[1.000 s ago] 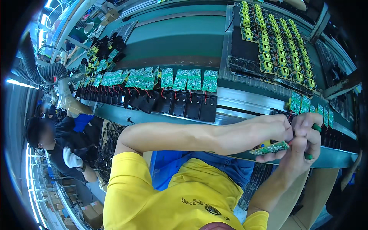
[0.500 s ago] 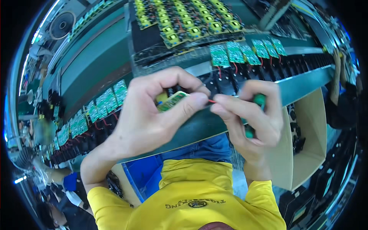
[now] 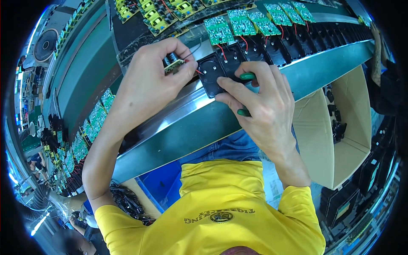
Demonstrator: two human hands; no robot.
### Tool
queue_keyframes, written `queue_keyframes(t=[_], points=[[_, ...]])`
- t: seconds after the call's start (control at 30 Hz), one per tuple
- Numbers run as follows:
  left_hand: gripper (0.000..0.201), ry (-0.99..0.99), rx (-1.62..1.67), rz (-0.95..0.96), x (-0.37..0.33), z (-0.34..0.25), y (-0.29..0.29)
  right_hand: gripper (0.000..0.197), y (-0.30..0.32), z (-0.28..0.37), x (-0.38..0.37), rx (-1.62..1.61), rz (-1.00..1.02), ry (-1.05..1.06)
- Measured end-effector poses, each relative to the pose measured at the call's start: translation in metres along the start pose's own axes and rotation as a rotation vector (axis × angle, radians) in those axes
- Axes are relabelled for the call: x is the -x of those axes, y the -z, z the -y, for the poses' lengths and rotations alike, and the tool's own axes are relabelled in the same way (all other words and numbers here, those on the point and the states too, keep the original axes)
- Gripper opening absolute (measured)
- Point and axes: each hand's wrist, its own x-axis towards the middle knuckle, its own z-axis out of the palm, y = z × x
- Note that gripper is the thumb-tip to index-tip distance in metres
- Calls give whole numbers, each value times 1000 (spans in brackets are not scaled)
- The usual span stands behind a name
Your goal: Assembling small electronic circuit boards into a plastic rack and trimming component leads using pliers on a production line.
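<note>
My left hand (image 3: 157,76) is closed on a small circuit board (image 3: 174,66) held edge-on, with dark components on it. A red wire (image 3: 198,72) runs between it and a black plastic case (image 3: 210,80). That case stands at the near end of a row, with small metal contacts inside. My right hand (image 3: 263,95) has thumb and forefinger at the case's near right edge. Tucked in the same hand is a hand tool with green handles (image 3: 247,76); its working end is hidden.
More black cases (image 3: 293,49) run off to the right, with green boards (image 3: 242,22) on red wires behind them. Yellow-topped boards (image 3: 155,15) lie on a dark tray beyond. A cardboard box (image 3: 314,136) stands at right, a blue bin (image 3: 159,185) below the bench edge.
Both hands have moved away from me and parted. My right fingers have left the red wire and come to the black case. The view has shifted.
</note>
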Motion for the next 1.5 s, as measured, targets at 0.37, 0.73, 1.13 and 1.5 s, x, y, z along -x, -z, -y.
queue_keyframes(t=[0.37, 0.73, 1.13, 1.5], points=[[16, -81, -90, -47, -9, 6, -9, 27, -3, -4, 3, -55, 18, -31], [17, -24, -109, -41, -7, 0, -10, 25, -3, -3, 3, -64, 13, -36], [10, -302, -49, 37, -11, 27, -7, 59, 27, 19, -32, -819, -16, -200], [20, -551, -356, 39, -10, 46, -4, 38, -53, 15, -89, -1766, -353, -380]])
